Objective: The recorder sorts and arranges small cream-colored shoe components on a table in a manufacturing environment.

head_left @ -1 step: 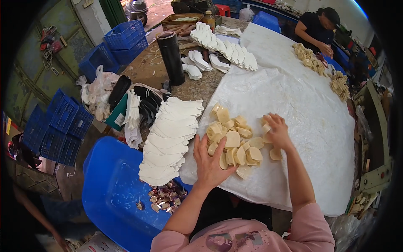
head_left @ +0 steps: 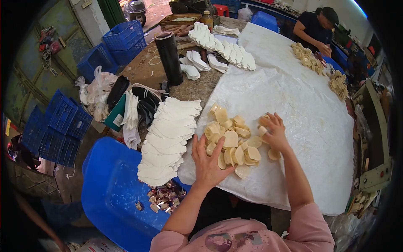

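While both forearms reach up from the lower edge, the person's hands work at a heap of small cream-coloured pieces [head_left: 231,136] lying on a white sheet [head_left: 302,109] spread over the table. The left hand [head_left: 208,161] lies flat with fingers spread wide, its fingertips touching the near left edge of the heap; it grips nothing. The right hand [head_left: 275,132] rests on the far right side of the heap with fingers curled over a piece or two, though whether it actually pinches one cannot be told. One loose piece [head_left: 274,154] lies just beside the right wrist, slightly apart from the rest.

Just left of the heap, a long fanned stack of flat white cut-outs [head_left: 168,138] runs along the sheet's edge, overlapping like shingles. Below it, a blue plastic tub [head_left: 109,189] holds a small scatter of brownish scraps [head_left: 163,197]. Further up the table stands an upright black roll [head_left: 169,52], with more white shaped pieces [head_left: 222,44] in a curved row behind it. Blue crates [head_left: 124,40] are stacked on the floor to the left.

At the far right end of the sheet, another person [head_left: 315,27] in dark clothing bends over a second lot of cream pieces [head_left: 304,56].
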Demonstrator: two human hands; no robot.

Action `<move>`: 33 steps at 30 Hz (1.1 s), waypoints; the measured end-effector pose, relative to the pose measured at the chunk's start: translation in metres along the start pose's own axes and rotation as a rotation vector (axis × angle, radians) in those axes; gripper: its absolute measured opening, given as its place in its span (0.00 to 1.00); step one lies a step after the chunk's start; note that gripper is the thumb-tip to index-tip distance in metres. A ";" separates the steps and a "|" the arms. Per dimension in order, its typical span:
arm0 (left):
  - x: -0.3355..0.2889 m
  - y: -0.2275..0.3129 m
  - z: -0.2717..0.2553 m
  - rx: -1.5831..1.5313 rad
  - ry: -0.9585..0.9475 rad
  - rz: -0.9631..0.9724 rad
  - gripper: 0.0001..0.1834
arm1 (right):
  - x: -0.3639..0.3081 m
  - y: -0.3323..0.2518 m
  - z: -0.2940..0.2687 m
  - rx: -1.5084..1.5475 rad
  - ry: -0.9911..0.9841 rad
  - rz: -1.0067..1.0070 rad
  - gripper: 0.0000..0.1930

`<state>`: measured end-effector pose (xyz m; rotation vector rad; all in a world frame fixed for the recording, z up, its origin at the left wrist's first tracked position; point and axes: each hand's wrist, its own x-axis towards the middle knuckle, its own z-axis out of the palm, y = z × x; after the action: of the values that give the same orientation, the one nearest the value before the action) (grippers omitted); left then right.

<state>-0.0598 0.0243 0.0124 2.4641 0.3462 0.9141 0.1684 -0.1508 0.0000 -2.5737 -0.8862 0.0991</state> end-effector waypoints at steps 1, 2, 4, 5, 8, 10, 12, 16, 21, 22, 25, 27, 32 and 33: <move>-0.001 0.000 -0.001 0.010 -0.009 -0.013 0.52 | -0.004 -0.008 0.003 0.022 0.063 -0.041 0.23; -0.001 0.000 -0.002 0.021 -0.017 -0.026 0.51 | -0.007 -0.016 0.005 0.044 0.126 -0.082 0.21; 0.001 -0.002 -0.002 0.015 -0.007 -0.010 0.51 | 0.000 -0.028 0.002 0.115 0.138 -0.050 0.16; 0.001 -0.004 -0.003 0.021 -0.004 -0.011 0.51 | 0.003 -0.031 0.001 0.093 0.122 -0.016 0.17; 0.001 -0.004 0.002 0.014 -0.017 -0.006 0.52 | 0.015 -0.025 -0.005 0.100 0.087 0.077 0.19; 0.000 -0.002 0.002 0.014 -0.030 -0.008 0.53 | 0.023 -0.015 -0.005 0.134 0.071 0.126 0.21; -0.001 -0.001 0.002 0.012 -0.032 -0.011 0.53 | 0.034 0.001 0.004 0.475 0.139 0.125 0.24; -0.001 -0.002 0.002 0.009 -0.037 -0.032 0.53 | 0.035 0.013 0.003 0.890 0.172 0.115 0.25; 0.000 -0.004 0.001 -0.006 -0.003 -0.014 0.54 | 0.030 0.018 -0.004 1.286 0.271 0.135 0.30; 0.000 -0.005 0.001 -0.020 0.014 -0.002 0.55 | 0.029 0.019 -0.004 1.284 0.271 0.132 0.30; -0.001 -0.008 0.004 -0.048 0.025 0.005 0.56 | 0.028 0.023 -0.002 1.341 0.382 0.149 0.33; 0.001 -0.007 0.004 -0.059 0.034 0.014 0.55 | 0.028 0.029 -0.005 1.418 0.471 0.210 0.33; 0.001 -0.004 0.005 -0.016 -0.012 0.073 0.56 | 0.016 0.049 -0.014 1.789 0.603 0.237 0.31; -0.001 -0.006 0.005 -0.008 0.010 0.071 0.56 | 0.013 0.046 -0.014 1.864 0.580 0.191 0.31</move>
<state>-0.0575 0.0275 0.0049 2.4789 0.2591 0.9551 0.2080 -0.1810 -0.0051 -0.7912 -0.0473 0.1247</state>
